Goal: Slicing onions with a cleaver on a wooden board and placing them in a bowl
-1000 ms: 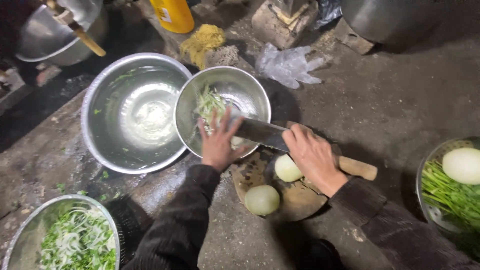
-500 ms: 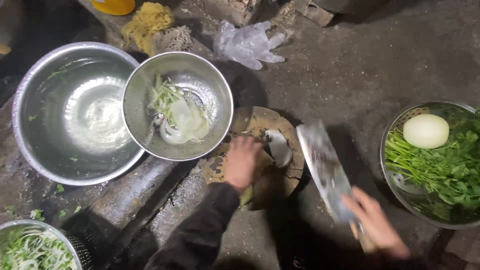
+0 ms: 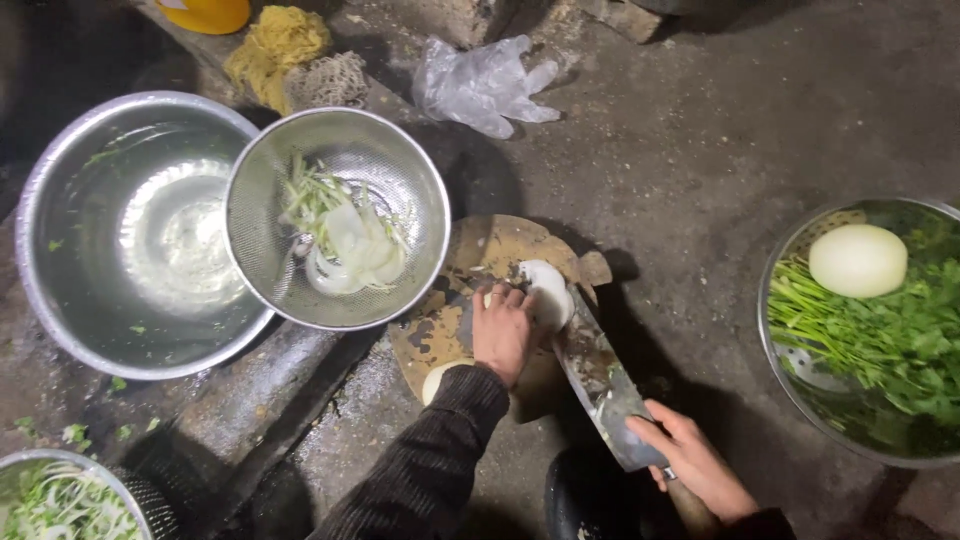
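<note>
Two hands work at the round wooden board (image 3: 480, 262); the left hand (image 3: 503, 330) presses curled fingers on a peeled onion half (image 3: 548, 292) near the board's right edge; the right hand (image 3: 697, 466) grips the handle of a broad cleaver (image 3: 598, 375), blade beside the onion; fingertips are best kept tucked back from the edge; another onion piece (image 3: 440, 378) lies at the board's near edge; a colander (image 3: 335, 215) of slices overlaps the board's left rim, crowding it; a bowl of greens (image 3: 880, 340) sits well right.

No labels, signs or screens are showing. One yellow container (image 3: 205, 12) is sitting at eleven o'clock, cut off by the top edge, its markings unreadable.
</note>
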